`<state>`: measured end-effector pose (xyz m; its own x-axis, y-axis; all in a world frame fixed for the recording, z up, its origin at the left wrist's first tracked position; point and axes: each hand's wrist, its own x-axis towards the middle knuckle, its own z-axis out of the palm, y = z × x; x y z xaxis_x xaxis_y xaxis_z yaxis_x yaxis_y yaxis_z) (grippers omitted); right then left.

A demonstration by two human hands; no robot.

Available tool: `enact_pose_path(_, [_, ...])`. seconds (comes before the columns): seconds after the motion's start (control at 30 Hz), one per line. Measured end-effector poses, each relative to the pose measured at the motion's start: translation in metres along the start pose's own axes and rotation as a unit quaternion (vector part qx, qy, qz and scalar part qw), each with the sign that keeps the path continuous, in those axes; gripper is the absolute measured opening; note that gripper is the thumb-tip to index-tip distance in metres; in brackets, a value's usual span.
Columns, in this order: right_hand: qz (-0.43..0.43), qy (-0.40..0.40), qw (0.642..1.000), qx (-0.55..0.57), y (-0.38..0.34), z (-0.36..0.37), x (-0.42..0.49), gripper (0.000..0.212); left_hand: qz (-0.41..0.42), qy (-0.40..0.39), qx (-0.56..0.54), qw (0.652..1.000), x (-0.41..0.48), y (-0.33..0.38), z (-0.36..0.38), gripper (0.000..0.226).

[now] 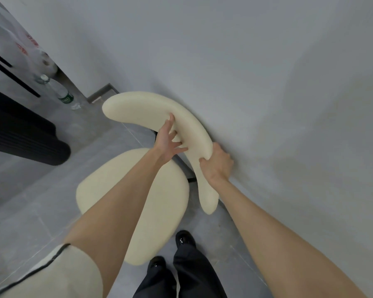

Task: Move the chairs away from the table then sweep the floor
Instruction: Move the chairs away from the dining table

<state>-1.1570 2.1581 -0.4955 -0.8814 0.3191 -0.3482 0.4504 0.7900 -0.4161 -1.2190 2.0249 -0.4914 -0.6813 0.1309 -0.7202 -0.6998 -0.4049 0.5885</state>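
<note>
A cream padded chair stands close against the grey wall. Its curved backrest [138, 106] arcs from upper left to lower right, and its rounded seat [164, 211] lies below, partly hidden by my left forearm. My left hand [168, 139] rests on the inner side of the backrest with its fingers spread apart. My right hand [216, 166] is wrapped around the right part of the backrest, next to the wall. My two black shoes [184, 238] stand just behind the seat.
A black ribbed table base [26, 138] stands at the left on the grey tiled floor [30, 211]. A clear plastic bottle [56, 90] and a white plastic bag [39, 54] lie near the wall corner at upper left. The grey wall [267, 82] fills the right.
</note>
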Motion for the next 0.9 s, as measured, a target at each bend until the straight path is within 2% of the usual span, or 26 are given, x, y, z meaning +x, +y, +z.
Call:
enact_pose_path(0.1, [0.017,0.000,1.000,0.005,0.000,0.000,-0.002,0.034,-0.012,-0.005,0.020,1.000,-0.004,0.000,0.004,0.066])
enact_pose_path(0.23, [-0.006,-0.031,0.999,-0.015,-0.002,-0.005,-0.010,0.040,-0.020,0.013,0.058,0.998,-0.011,0.001,0.004,0.077])
enact_pose_path(0.37, [-0.059,-0.018,0.998,-0.014,-0.003,-0.019,-0.028,0.050,0.031,0.021,0.091,0.995,-0.031,0.003,0.001,0.052])
enact_pose_path(0.47, [-0.145,0.009,0.989,-0.040,-0.002,-0.032,-0.048,0.052,0.081,0.063,0.119,0.987,-0.057,0.007,-0.007,0.041])
enact_pose_path(0.73, [-0.276,-0.018,0.960,-0.041,-0.026,-0.043,-0.113,0.046,0.121,0.121,0.102,0.980,-0.158,-0.010,-0.066,0.038])
enact_pose_path(0.9, [-0.320,-0.054,0.945,-0.040,-0.045,-0.030,-0.168,0.046,0.122,0.165,0.072,0.976,-0.219,-0.038,-0.119,0.034])
